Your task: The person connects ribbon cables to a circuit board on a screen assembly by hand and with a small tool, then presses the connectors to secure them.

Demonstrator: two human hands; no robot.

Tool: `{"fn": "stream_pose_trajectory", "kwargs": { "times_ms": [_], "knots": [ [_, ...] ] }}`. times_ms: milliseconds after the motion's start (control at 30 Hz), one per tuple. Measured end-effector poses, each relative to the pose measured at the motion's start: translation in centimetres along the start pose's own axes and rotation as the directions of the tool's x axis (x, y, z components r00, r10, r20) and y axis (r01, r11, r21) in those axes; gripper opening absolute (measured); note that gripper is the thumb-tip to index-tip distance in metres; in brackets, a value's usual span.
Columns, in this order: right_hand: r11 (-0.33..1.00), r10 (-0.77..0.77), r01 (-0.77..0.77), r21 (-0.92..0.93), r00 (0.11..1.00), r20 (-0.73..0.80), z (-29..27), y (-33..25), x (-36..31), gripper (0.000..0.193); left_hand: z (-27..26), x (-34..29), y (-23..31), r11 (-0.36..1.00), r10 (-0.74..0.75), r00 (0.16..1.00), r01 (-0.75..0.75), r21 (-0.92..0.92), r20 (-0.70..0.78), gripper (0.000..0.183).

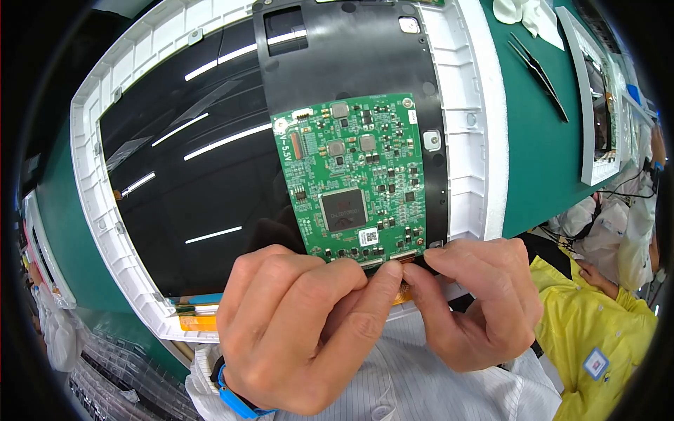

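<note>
A green circuit board (382, 158) lies on a black plate (337, 63) inside a white plastic frame (474, 140). Both hands meet at the board's near edge, by its connectors. My left hand (302, 323) is closed, its thumb and index finger pressed at an orange-brown flat flex cable (403, 293) by a connector. From the other side, my right hand (481, 302) has its thumb and index finger bent closely around that cable. The fingers hide most of the cable and its tip, so whether it sits in the connector cannot be seen.
Black tweezers (539, 77) lie on the green mat (530, 189) at the right. Beyond them stands another white-framed unit (597, 105). White finger cots or gloves (530, 17) rest at the top right. A person in a yellow garment (597, 330) sits at the right. Clear plastic trays (116, 379) are at the lower left.
</note>
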State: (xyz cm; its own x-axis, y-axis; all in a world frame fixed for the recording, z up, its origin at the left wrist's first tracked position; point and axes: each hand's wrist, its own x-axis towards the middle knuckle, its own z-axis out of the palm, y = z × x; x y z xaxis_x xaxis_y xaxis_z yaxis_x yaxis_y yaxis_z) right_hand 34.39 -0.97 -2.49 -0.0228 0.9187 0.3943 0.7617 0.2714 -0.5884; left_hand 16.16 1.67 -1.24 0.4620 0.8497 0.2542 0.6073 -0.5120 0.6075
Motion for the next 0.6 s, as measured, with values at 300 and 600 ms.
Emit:
{"fn": "stream_pose_trajectory", "kwargs": {
  "times_ms": [300, 600],
  "knots": [
    [0.996, -0.044, 0.02, 0.092, 0.964, 0.264, -1.7, 0.7, 1.2, 0.04, 0.6, -0.2, 0.0, 0.998, -0.067, 0.993, 0.066, -0.014, -0.102, 0.026],
    [0.99, -0.134, 0.116, 0.077, 0.945, 0.298, -2.5, 1.3, 1.6, 0.041, 0.1, -0.1, 0.2, 0.997, -0.071, 0.995, 0.069, -0.039, -0.07, 0.026]
  ]
}}
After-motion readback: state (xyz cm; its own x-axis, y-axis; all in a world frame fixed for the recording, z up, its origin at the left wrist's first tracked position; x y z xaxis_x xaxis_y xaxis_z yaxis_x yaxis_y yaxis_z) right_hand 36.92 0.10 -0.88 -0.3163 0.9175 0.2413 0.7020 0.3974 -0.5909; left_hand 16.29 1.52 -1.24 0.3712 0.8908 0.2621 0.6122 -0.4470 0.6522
